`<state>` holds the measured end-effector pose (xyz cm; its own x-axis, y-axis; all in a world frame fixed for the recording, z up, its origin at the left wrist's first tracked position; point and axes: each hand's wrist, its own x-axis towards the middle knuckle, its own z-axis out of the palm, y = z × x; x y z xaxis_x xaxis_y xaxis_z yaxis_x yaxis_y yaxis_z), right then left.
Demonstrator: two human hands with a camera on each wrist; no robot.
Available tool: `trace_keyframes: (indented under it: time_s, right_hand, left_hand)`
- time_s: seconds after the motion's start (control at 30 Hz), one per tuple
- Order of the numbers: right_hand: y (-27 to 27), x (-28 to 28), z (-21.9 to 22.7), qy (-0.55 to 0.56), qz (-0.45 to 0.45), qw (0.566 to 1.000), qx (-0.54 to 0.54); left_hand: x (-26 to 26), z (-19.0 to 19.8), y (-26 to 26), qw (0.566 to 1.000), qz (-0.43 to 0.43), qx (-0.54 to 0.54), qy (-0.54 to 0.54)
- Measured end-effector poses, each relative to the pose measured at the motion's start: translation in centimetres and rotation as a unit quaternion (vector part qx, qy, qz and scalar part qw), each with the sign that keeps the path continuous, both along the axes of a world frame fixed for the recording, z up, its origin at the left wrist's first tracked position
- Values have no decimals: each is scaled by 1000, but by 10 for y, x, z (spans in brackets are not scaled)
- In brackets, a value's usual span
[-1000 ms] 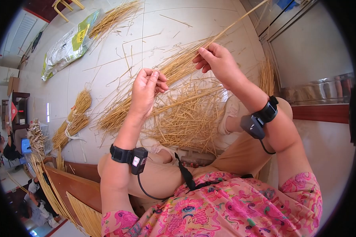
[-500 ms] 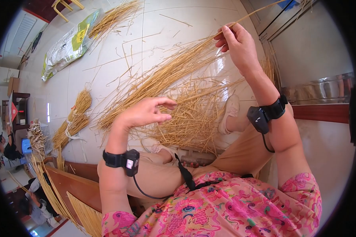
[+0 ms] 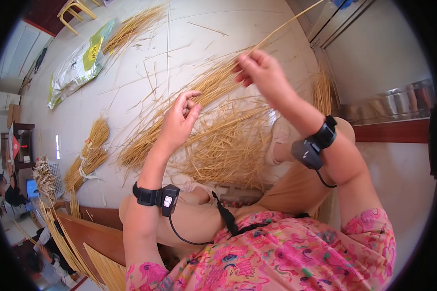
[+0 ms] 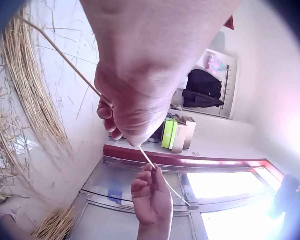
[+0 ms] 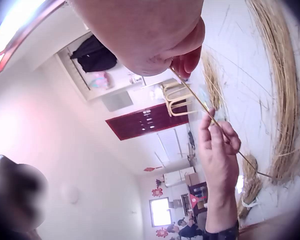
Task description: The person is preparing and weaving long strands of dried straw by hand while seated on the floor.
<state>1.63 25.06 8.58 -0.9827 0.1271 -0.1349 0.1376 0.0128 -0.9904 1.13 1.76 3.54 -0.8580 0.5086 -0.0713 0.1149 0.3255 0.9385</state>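
A long straw stalk (image 3: 289,24) runs between both hands. My right hand (image 3: 266,80) pinches it with thumb and fingers; the far end slants up toward the upper right. Over the straw, my left hand (image 3: 178,120) has its fingers bent around the stalk. In the left wrist view the stalk (image 4: 65,59) passes through the left hand (image 4: 135,100) and on to the right hand (image 4: 152,200). The right wrist view shows it crossing the left hand's fingertips (image 5: 213,120). Beneath the hands lie a long sheaf of straw (image 3: 153,128) and a heap of short pieces (image 3: 223,150).
A tied straw bundle (image 3: 94,138) lies at left on the tiled floor, with a plastic bag (image 3: 80,65) beyond it beside more straw (image 3: 131,29). A metal-fronted cabinet (image 3: 383,63) stands at right. A wooden bench (image 3: 90,233) and people (image 3: 17,189) are at left.
The right hand moved outward along the stalk to the upper right, then came back in. The left hand loosened and drew back lower, then rose to the stalk again with fingers bent.
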Motion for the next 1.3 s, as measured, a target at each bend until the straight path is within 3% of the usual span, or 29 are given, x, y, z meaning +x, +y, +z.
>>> trace_keyframes:
  time_s: [0.07, 0.17, 0.27, 0.33, 0.47, 0.57, 0.7, 0.83, 0.97, 1.1, 1.3]
  right_hand:
    - [-14, 7, -11, -36, 54, 998, -21]
    - [-20, 10, -11, -67, 64, 996, -19]
    - [-4, -2, -3, -34, -13, 998, -48]
    - [9, -5, 10, -11, -56, 997, -43]
    - [23, -10, 9, 13, -91, 993, -73]
    - [3, -3, 3, -16, -36, 995, -88]
    - [-19, 7, -8, -42, 63, 995, -59]
    - [-13, 7, 11, -44, 69, 979, 187]
    - [10, 1, 17, 49, -68, 954, 289]
    - [5, -2, 11, 134, -112, 964, 203]
    - [1, -2, 4, 94, -72, 974, 193]
  left_hand:
    - [4, -1, 2, 999, 5, -16, 35]
    - [4, 6, 2, 992, 0, -77, 99]
    - [-3, -10, -16, 993, 5, -88, 72]
    - [-8, -24, -34, 987, 0, -152, 60]
    - [-12, -27, -54, 975, -33, -208, 65]
    - [-3, -5, -32, 990, -2, -136, 27]
    - [3, -4, -6, 998, 7, -48, 32]
    - [3, 2, -3, 995, 52, -57, 60]
    - [-3, -5, -17, 990, 104, -58, 72]
    - [-2, 0, -17, 990, 95, -63, 85]
    - [1, 1, -12, 989, 93, -45, 103]
